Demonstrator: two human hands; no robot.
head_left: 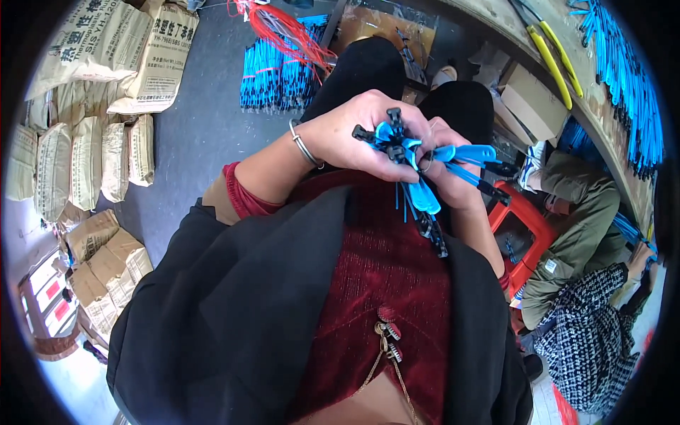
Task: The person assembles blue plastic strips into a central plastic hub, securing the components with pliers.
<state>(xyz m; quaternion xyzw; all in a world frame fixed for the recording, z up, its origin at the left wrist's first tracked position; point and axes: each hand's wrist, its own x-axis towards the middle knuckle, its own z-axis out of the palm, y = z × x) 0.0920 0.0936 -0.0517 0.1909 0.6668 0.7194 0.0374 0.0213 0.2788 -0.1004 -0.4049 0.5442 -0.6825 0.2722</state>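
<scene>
My left hand (354,134), with a silver bangle at the wrist, is closed around a bundle of blue strips with black ends (423,195) in front of my chest. Against it, my right hand (453,180) has its fingers closed on the same bundle, near a thin loop at the middle. Several black ends stick out at the top left, others point right and down. The strips fan apart in different directions. Fingers hide the middle of the bundle, so which strips each hand grips is partly covered.
Bundled blue strips (276,78) lie on the floor ahead, beside red ties (287,32). Yellow-handled pliers (549,64) and more blue strips (623,85) rest on the bench at right. A red stool (528,230) and a seated person (588,234) are close by. Paper sacks (85,159) stand left.
</scene>
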